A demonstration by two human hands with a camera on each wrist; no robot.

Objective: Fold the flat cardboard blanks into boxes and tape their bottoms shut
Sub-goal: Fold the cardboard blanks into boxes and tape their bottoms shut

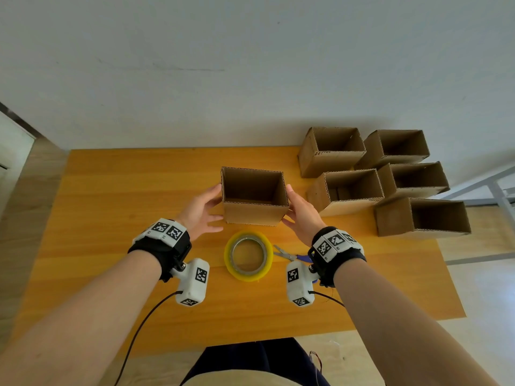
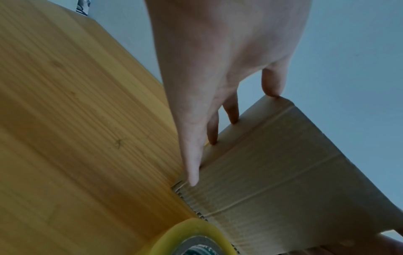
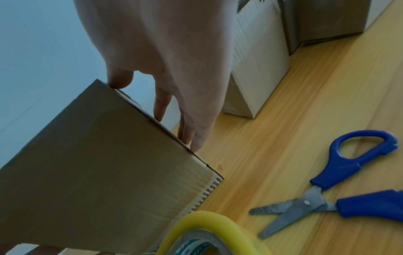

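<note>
A folded cardboard box (image 1: 252,214) stands upright on the wooden table (image 1: 125,190), open top facing up. My left hand (image 1: 216,207) presses its left wall with straight fingers, thumb near the top rim. My right hand (image 1: 291,206) presses the right wall the same way. In the left wrist view the fingertips (image 2: 193,179) of the left hand (image 2: 218,103) touch the corner of the box (image 2: 283,181). The right wrist view shows the right hand (image 3: 161,110) flat along the edge of the box (image 3: 104,163).
A yellow tape roll (image 1: 248,256) lies just in front of the box, also seen in the wrist views (image 2: 191,236) (image 3: 209,229). Blue-handled scissors (image 1: 289,256) (image 3: 327,195) lie open to its right. Several finished boxes (image 1: 331,151) stand at the back right. A wall runs behind the table.
</note>
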